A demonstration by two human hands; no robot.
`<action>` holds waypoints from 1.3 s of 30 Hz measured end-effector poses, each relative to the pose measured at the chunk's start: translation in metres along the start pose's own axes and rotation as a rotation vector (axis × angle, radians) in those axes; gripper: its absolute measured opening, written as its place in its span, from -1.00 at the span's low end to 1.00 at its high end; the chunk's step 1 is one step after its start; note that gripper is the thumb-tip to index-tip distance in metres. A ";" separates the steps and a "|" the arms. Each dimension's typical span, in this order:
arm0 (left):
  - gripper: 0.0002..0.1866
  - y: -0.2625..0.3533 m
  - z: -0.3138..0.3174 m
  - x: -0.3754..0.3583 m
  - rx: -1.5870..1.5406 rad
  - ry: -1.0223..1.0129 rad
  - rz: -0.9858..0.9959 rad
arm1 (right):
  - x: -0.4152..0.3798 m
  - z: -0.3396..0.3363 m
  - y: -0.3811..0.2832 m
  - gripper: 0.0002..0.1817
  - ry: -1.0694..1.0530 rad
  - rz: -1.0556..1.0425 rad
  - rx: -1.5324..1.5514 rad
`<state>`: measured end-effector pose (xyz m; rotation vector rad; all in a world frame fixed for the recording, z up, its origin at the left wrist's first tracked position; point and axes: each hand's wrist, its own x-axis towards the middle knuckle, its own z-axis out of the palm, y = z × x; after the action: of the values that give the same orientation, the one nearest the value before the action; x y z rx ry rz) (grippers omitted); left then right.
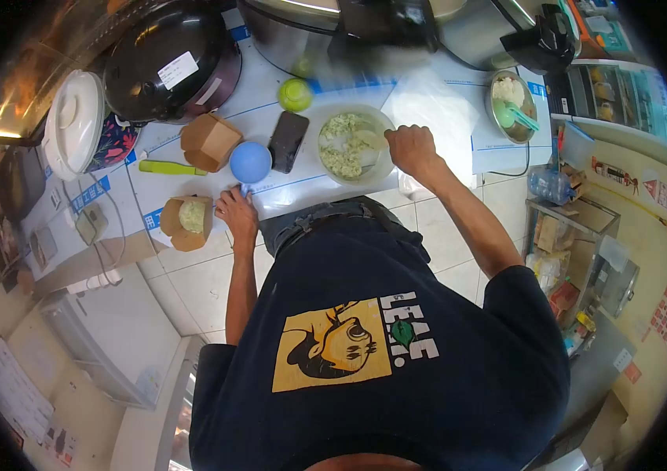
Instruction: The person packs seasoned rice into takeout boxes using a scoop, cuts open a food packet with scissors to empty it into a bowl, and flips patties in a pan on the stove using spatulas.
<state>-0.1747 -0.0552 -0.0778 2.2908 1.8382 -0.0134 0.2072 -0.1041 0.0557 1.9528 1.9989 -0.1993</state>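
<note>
My right hand (412, 149) is closed in a fist at the right rim of a clear bowl (383, 161). From the fist a pale spoon-like utensil (364, 136) seems to reach into the bowl, its handle mostly hidden. Pale green rice-like food (341, 158) lies inside. On the table's front edge, my left hand (237, 212) rests with fingers apart, holding nothing. It is between a small blue bowl (251, 162) and an open cardboard box (167, 219). A rounded mound of the same-looking food (191, 216) sits in that box.
Behind the blue bowl are an open cardboard box (210, 143), a black phone (289, 141) and a green round item (295, 95). A green strip-like tool (171, 168) lies left. Large cookers (294, 35) line the back. A metal bowl (516, 129) with utensils stands right.
</note>
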 end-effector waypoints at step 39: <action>-0.62 0.171 -0.014 0.046 -0.917 0.153 0.505 | -0.017 -0.018 -0.037 -0.72 0.086 0.244 0.205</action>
<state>-0.0007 -0.0436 -0.0445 1.9775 0.9182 0.8911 0.1676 -0.1157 0.0726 2.3499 1.8301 -0.2725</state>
